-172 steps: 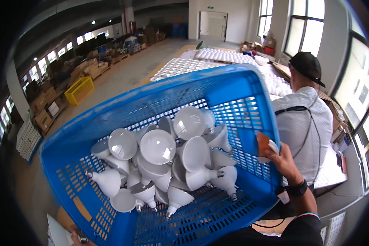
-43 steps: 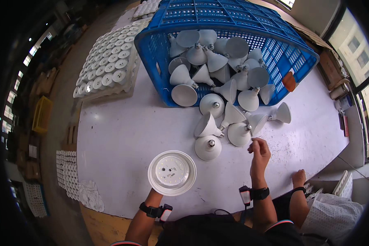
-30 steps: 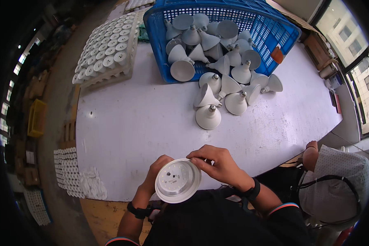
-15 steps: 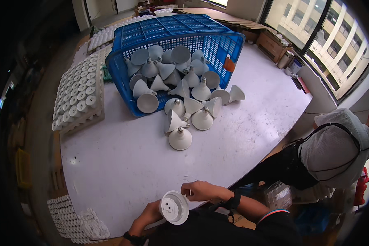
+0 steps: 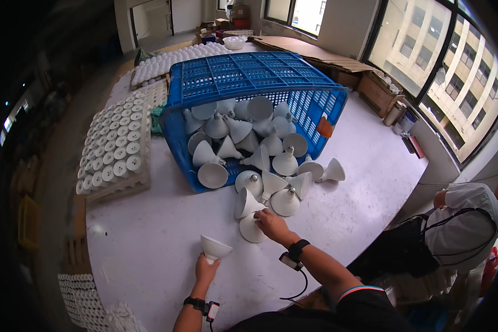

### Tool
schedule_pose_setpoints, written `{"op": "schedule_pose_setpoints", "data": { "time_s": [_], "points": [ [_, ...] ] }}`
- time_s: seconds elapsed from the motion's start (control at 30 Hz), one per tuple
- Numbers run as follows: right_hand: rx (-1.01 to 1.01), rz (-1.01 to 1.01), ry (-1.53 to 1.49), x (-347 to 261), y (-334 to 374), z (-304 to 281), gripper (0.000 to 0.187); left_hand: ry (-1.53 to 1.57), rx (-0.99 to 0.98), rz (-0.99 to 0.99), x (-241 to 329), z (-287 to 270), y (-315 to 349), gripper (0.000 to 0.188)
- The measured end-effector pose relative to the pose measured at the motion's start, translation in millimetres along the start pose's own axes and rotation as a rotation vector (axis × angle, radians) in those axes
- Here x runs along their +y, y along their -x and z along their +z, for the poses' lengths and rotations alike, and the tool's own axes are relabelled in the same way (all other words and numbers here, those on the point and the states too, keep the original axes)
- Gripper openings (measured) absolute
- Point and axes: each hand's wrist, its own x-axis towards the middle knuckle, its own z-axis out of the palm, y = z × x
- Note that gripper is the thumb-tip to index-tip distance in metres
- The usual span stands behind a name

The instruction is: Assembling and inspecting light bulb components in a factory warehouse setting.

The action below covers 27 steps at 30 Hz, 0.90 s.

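Observation:
My left hand point(image 5: 207, 269) is closed round the narrow end of a white cone-shaped lamp housing point(image 5: 216, 247), holding it above the table with its wide rim up and tilted. My right hand point(image 5: 272, 226) reaches forward, its fingers closed at the narrow top of another white lamp housing point(image 5: 252, 230) that stands wide side down on the table. Those fingers hide its metal screw cap. Right behind it lies a tilted lamp housing point(image 5: 248, 203), and one with its cap up point(image 5: 285, 202) stands to the right.
A blue plastic crate point(image 5: 249, 72) lies on its side, full of similar housings, several spilling from its mouth. Trays of round white parts point(image 5: 113, 138) line the left of the white table point(image 5: 149, 238). A person point(image 5: 465, 221) in a pale head covering is at the right.
My right hand has left the rim of the held housing and reached forward to the standing one. My left hand has moved forward and turned its housing rim up. The view has tilted up.

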Motion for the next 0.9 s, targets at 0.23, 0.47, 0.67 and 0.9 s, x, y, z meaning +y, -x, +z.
{"op": "schedule_pose_setpoints", "data": {
  "time_s": [0.23, 0.47, 0.67, 0.9],
  "points": [
    [0.057, 0.542, -1.268, 21, 84, -42, 0.024, -0.373, 0.068, 0.12, 22, -4, -4, 0.052],
    [-0.042, 0.604, -1.843, 21, 165, -19, 0.027, 0.384, -0.218, 0.206, 130, -14, 56, 0.05],
    [-0.112, 0.5, -1.825, 11, 188, -30, 0.026, 0.397, -0.375, 0.451, 184, 8, 73, 0.026],
    [0.04, 0.45, -1.874, 34, 213, -32, 0.021, 0.26, -0.402, 0.581, 189, 41, 97, 0.041]
  ]
}}
